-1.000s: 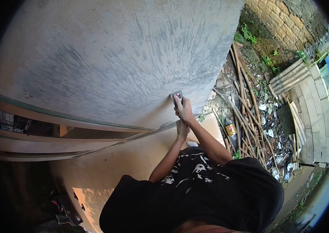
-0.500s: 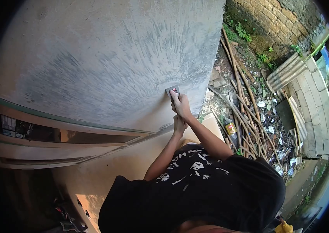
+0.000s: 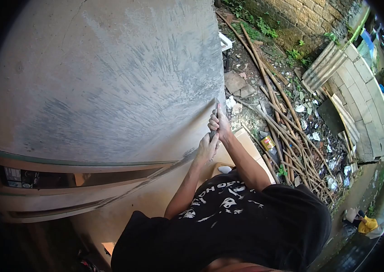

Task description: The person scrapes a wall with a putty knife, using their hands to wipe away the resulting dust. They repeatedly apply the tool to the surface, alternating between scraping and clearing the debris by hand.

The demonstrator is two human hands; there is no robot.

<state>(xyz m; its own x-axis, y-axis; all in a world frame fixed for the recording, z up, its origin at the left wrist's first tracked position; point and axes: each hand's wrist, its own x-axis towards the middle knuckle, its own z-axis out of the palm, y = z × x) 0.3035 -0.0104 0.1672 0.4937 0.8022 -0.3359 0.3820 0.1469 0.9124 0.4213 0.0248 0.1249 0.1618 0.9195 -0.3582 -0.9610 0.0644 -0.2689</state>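
Both of my hands grip one scraper (image 3: 212, 134), its dark handle showing between them. My right hand (image 3: 221, 124) is closed round the upper part near the blade, with the thumb pointing up along it. Below it, my left hand (image 3: 206, 148) wraps the lower end of the handle. Seen nearly edge-on, the scraper's blade is right at the grey wall (image 3: 124, 86), close to its right-hand edge. Streaky dark scrape marks fan out over much of the wall's surface.
A ledge with a dark window opening (image 3: 78, 179) runs along the lower left. Beyond the wall's edge lie long bamboo poles (image 3: 273, 99), rubble and litter. A white plastic item (image 3: 225, 41) stands behind that edge. Farther right is a block wall (image 3: 359, 99).
Both hands and the scraper have shifted right, toward the wall's edge, and the blade has turned from facing me to nearly edge-on. The view has swung, bringing the white item into sight.
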